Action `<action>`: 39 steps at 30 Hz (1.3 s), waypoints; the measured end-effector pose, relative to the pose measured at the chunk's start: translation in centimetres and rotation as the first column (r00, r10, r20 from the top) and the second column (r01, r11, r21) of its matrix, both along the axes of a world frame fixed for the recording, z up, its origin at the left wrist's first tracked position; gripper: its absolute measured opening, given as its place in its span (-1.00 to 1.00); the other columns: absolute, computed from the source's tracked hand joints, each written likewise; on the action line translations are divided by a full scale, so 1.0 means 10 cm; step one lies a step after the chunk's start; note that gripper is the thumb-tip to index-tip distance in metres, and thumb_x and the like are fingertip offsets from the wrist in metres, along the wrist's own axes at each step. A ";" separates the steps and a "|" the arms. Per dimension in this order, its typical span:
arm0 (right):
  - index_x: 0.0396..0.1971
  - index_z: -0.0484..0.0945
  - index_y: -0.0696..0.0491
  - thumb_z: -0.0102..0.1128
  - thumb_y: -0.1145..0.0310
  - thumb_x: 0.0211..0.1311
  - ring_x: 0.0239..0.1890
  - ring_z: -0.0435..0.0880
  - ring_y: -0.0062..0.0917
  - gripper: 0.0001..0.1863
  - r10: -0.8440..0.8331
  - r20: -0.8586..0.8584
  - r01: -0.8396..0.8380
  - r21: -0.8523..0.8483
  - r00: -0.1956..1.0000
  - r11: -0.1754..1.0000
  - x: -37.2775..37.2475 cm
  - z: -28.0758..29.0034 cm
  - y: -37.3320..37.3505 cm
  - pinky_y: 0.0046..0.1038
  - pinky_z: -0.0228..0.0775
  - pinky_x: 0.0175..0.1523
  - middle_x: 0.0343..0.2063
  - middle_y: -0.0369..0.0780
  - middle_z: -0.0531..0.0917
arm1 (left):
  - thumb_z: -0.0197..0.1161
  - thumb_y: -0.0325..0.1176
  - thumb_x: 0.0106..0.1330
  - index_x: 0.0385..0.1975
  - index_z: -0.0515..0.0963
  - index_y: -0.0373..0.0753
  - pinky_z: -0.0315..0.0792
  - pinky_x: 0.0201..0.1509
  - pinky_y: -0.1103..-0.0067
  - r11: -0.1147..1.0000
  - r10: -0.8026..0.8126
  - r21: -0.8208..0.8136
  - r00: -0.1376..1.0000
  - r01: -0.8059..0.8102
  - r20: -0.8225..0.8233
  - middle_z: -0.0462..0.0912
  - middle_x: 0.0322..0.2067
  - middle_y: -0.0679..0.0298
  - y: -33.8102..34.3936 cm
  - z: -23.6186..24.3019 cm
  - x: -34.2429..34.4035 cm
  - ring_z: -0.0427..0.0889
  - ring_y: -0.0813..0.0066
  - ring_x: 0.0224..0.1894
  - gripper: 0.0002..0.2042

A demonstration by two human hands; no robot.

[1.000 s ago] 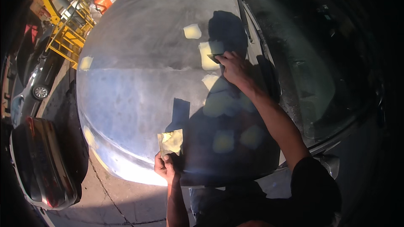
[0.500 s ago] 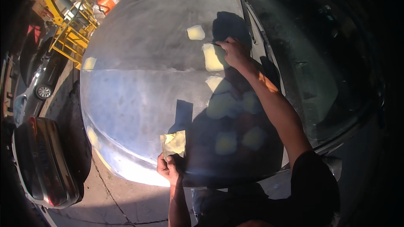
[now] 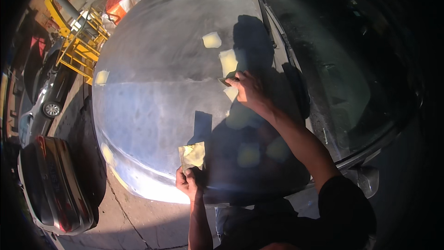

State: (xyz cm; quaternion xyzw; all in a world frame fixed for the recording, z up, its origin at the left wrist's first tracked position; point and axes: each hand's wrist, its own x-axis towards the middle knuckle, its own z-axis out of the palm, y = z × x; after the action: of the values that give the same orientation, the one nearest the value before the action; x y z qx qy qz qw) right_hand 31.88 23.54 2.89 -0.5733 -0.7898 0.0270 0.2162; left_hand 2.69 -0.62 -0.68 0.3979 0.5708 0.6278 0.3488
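Left hand: closed on the lower edge of a square mixing board bearing yellow body filler, above the near side of the dull, patchy car hood. Right hand: pinching a thin dark spreader between two pale-yellow filler patches; blade contact with the hood cannot be confirmed. Windshield lies to the right.

Head-worn fisheye; steep downward view
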 end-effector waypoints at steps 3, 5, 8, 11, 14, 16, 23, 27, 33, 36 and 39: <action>0.03 0.77 -0.07 0.16 0.71 0.10 -0.04 0.63 -0.23 -0.48 -0.007 -0.108 0.008 0.010 0.994 1.000 0.20 0.23 -0.15 -0.28 0.53 0.05 -0.19 -0.20 0.66 | 0.24 -0.10 0.56 -0.11 0.59 -0.41 0.42 -0.19 0.61 1.000 0.005 -0.003 1.000 -0.005 -0.018 0.59 -0.39 0.39 0.00 0.00 -0.02 0.47 0.66 -0.34 -0.62; 0.02 0.76 -0.04 0.13 0.72 0.13 -0.07 0.67 -0.23 -0.50 -0.068 -0.165 0.072 0.015 0.984 0.997 0.30 0.57 -0.27 -0.30 0.54 0.03 -0.24 -0.20 0.67 | 0.23 -0.11 0.57 -0.12 0.59 -0.40 0.42 -0.19 0.61 1.000 -0.015 -0.006 1.000 0.015 -0.004 0.60 -0.38 0.38 0.01 0.02 -0.02 0.47 0.66 -0.34 -0.63; 0.00 0.77 -0.07 0.17 0.68 0.10 -0.14 0.66 -0.26 -0.51 -0.047 -0.217 0.068 0.091 0.975 0.993 0.40 0.38 -0.36 -0.24 0.54 -0.01 -0.27 -0.25 0.67 | 0.22 -0.12 0.58 -0.13 0.59 -0.40 0.42 -0.19 0.61 1.000 -0.027 -0.002 0.999 0.027 -0.018 0.59 -0.38 0.38 0.03 0.08 0.00 0.47 0.66 -0.33 -0.64; 0.05 0.75 -0.08 0.16 0.69 0.14 -0.06 0.64 -0.28 -0.49 -0.048 -0.156 0.061 0.077 0.987 0.995 0.22 0.29 -0.48 -0.28 0.53 0.03 -0.19 -0.26 0.67 | 0.23 -0.12 0.57 -0.11 0.60 -0.41 0.42 -0.18 0.61 1.000 -0.024 -0.003 0.999 0.024 -0.032 0.60 -0.38 0.38 0.03 0.07 -0.01 0.47 0.65 -0.33 -0.63; 0.09 0.73 -0.08 0.15 0.70 0.14 -0.03 0.62 -0.28 -0.46 -0.066 -0.121 0.075 0.074 0.991 0.994 0.12 0.07 -0.48 -0.28 0.53 0.05 -0.15 -0.27 0.66 | 0.24 -0.11 0.57 -0.10 0.60 -0.41 0.42 -0.17 0.61 0.999 -0.039 -0.006 0.999 0.039 0.008 0.61 -0.37 0.38 0.01 0.01 -0.02 0.48 0.65 -0.33 -0.62; 0.11 0.72 -0.09 0.15 0.68 0.15 -0.04 0.61 -0.27 -0.45 -0.082 -0.111 0.090 0.072 0.990 0.993 0.04 0.04 -0.46 -0.26 0.52 0.04 -0.15 -0.27 0.65 | 0.24 -0.11 0.57 -0.09 0.61 -0.41 0.43 -0.17 0.61 1.000 0.011 0.007 0.998 -0.011 -0.060 0.61 -0.37 0.38 0.03 0.09 0.03 0.48 0.65 -0.33 -0.62; 0.13 0.70 -0.10 0.20 0.59 0.15 -0.07 0.59 -0.23 -0.48 -0.226 -0.042 0.228 0.038 0.973 0.973 -0.14 0.06 -0.46 -0.20 0.51 0.04 -0.18 -0.23 0.63 | 0.26 -0.10 0.56 -0.08 0.61 -0.42 0.44 -0.18 0.61 1.000 -0.013 0.014 0.999 0.012 0.040 0.62 -0.38 0.39 0.03 0.04 0.00 0.49 0.66 -0.34 -0.61; 0.15 0.70 -0.10 0.19 0.58 0.14 -0.01 0.56 -0.20 -0.46 -0.229 0.044 0.224 0.108 0.972 0.969 -0.23 -0.05 -0.55 -0.14 0.46 0.10 -0.15 -0.20 0.61 | 0.27 -0.07 0.55 -0.08 0.61 -0.42 0.45 -0.17 0.61 1.000 -0.016 0.000 0.998 0.016 0.052 0.63 -0.38 0.38 0.02 0.10 0.04 0.50 0.65 -0.33 -0.59; 0.18 0.66 0.01 0.22 0.63 0.01 0.09 0.51 -0.14 -0.39 -0.084 0.073 0.075 0.112 0.994 0.991 -0.42 -0.13 -1.02 -0.07 0.30 0.30 -0.05 -0.13 0.58 | 0.28 -0.04 0.54 -0.08 0.62 -0.40 0.45 -0.13 0.60 0.998 -0.024 -0.049 0.998 0.027 0.056 0.65 -0.33 0.37 0.02 0.20 0.03 0.51 0.65 -0.29 -0.57; 0.18 0.67 0.01 0.21 0.68 0.00 0.06 0.53 -0.15 -0.36 -0.080 -0.013 0.080 0.060 0.997 0.995 -0.35 -0.02 -1.13 -0.13 0.36 0.24 -0.08 -0.16 0.58 | 0.29 -0.06 0.54 -0.07 0.61 -0.41 0.44 -0.10 0.61 0.998 -0.042 -0.052 0.994 0.047 0.103 0.65 -0.32 0.38 -0.02 0.11 0.01 0.51 0.65 -0.26 -0.58; 0.16 0.70 -0.05 0.17 0.73 0.04 0.01 0.56 -0.19 -0.37 -0.164 -0.096 0.173 0.099 0.982 0.980 -0.14 0.02 -0.90 -0.18 0.46 0.12 -0.11 -0.18 0.60 | 0.28 -0.11 0.54 -0.06 0.61 -0.42 0.41 -0.10 0.64 0.998 -0.046 -0.036 0.998 0.048 0.051 0.64 -0.33 0.40 0.01 0.13 0.00 0.49 0.67 -0.27 -0.61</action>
State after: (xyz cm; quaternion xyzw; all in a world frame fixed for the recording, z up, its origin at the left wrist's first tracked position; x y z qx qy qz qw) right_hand 30.48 14.51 3.10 -0.6240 -0.7285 -0.0085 0.2824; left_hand 2.65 -0.48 0.61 0.3887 0.5638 0.6187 0.3851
